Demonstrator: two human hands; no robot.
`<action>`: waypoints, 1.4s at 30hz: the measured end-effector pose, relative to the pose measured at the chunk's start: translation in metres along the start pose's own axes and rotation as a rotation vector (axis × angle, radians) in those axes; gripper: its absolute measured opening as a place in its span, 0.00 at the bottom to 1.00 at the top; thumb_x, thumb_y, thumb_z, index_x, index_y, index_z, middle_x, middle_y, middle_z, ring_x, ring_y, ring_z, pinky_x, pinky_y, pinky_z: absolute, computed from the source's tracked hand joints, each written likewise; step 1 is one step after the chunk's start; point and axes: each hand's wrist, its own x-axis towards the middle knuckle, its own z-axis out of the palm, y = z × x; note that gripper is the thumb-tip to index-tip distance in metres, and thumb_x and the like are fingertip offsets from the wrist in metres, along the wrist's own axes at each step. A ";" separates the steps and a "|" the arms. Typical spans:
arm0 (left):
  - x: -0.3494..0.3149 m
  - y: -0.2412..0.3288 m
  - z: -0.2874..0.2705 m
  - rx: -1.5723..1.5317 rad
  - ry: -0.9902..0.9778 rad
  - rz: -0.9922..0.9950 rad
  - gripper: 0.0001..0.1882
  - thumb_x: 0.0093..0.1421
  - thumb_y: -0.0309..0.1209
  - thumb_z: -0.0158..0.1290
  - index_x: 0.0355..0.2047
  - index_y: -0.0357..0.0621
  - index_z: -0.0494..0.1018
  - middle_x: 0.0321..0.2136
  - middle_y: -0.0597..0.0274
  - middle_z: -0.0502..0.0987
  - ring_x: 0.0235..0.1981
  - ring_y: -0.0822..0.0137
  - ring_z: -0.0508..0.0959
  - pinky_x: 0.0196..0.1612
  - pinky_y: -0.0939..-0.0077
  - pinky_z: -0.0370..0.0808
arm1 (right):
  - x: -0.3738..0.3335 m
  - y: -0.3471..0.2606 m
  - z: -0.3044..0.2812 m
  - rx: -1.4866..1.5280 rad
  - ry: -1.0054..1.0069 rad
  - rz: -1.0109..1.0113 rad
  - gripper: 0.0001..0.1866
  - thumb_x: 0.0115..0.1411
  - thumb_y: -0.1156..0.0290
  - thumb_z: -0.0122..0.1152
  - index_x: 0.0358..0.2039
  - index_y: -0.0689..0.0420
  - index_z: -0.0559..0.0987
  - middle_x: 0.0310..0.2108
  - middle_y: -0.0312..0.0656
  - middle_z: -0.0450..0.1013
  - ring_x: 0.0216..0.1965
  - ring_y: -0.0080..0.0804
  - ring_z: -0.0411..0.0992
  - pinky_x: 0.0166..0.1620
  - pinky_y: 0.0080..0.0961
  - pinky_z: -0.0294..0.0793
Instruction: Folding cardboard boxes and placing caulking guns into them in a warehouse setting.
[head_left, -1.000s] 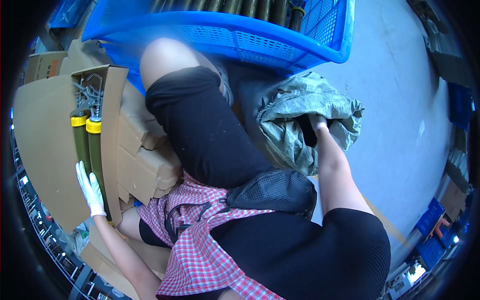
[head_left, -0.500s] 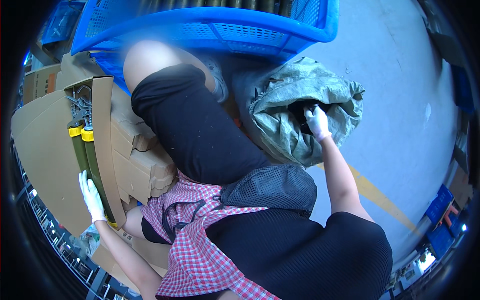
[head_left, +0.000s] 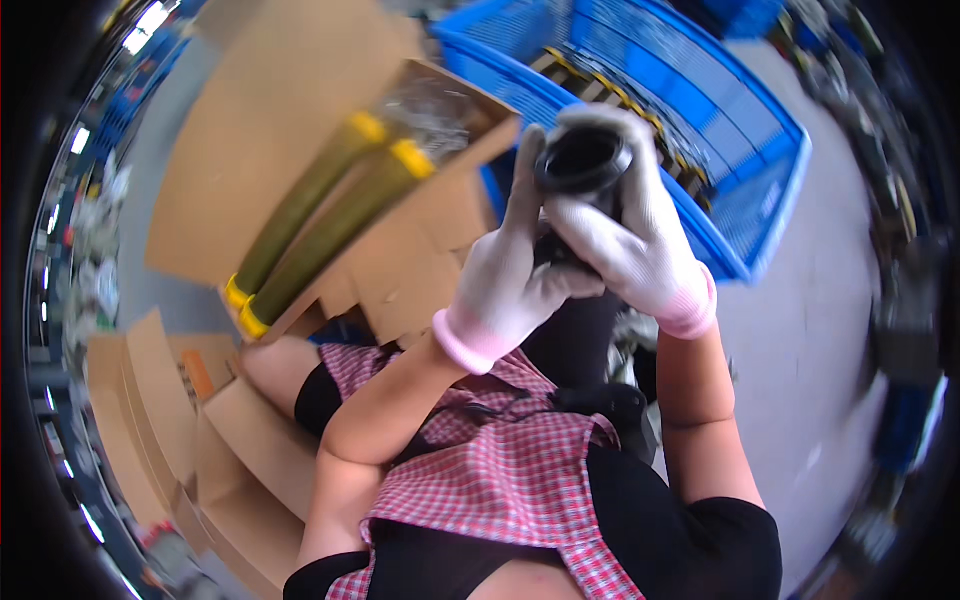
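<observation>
Between my two white-gloved hands is a black tubular part (head_left: 586,162), its round mouth turned toward me. My left hand (head_left: 512,278) grips it from the left and below. Around its right side and top curl the fingers of my right hand (head_left: 640,215). The lower end of the part is mostly hidden by my fingers. To the left, two olive-green tubes (head_left: 340,235) with yellow end caps lie side by side in an open cardboard box (head_left: 225,130). Clear plastic wrap (head_left: 425,112) over something shiny sits at their far end, blurred.
Beyond my hands stands a blue plastic crate (head_left: 770,210) holding several yellow-ended tubes (head_left: 600,95). More opened cardboard (head_left: 240,450) spreads at the lower left. Grey floor (head_left: 800,380) extends on the right.
My right hand has left the green woven sack with the black part and come up in front of me. My left hand has moved from the box's tubes to join it. The view has turned.
</observation>
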 end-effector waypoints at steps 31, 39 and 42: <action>0.039 -0.066 -0.348 1.523 0.910 0.127 0.13 0.51 0.35 0.55 0.37 0.48 0.77 0.35 0.53 0.76 0.40 0.56 0.76 0.39 0.56 0.73 | 0.157 0.121 0.121 -0.266 0.203 0.002 0.10 0.58 0.77 0.53 0.39 0.61 0.79 0.35 0.47 0.77 0.40 0.37 0.74 0.44 0.29 0.73; -0.130 -0.063 -0.168 1.279 -0.038 -0.221 0.25 0.51 0.45 0.55 0.47 0.46 0.74 0.42 0.55 0.75 0.37 0.58 0.79 0.36 0.62 0.77 | 0.159 0.202 0.018 0.474 -0.370 0.523 0.41 0.65 0.40 0.43 0.65 0.61 0.58 0.63 0.48 0.59 0.63 0.41 0.58 0.66 0.34 0.50; -0.149 -0.050 -0.214 1.229 0.031 -0.379 0.28 0.55 0.44 0.55 0.56 0.48 0.68 0.48 0.51 0.74 0.45 0.54 0.76 0.42 0.60 0.75 | 0.148 0.184 0.027 0.080 -0.605 0.396 0.53 0.49 0.54 0.72 0.67 0.62 0.53 0.65 0.51 0.56 0.66 0.42 0.53 0.66 0.34 0.48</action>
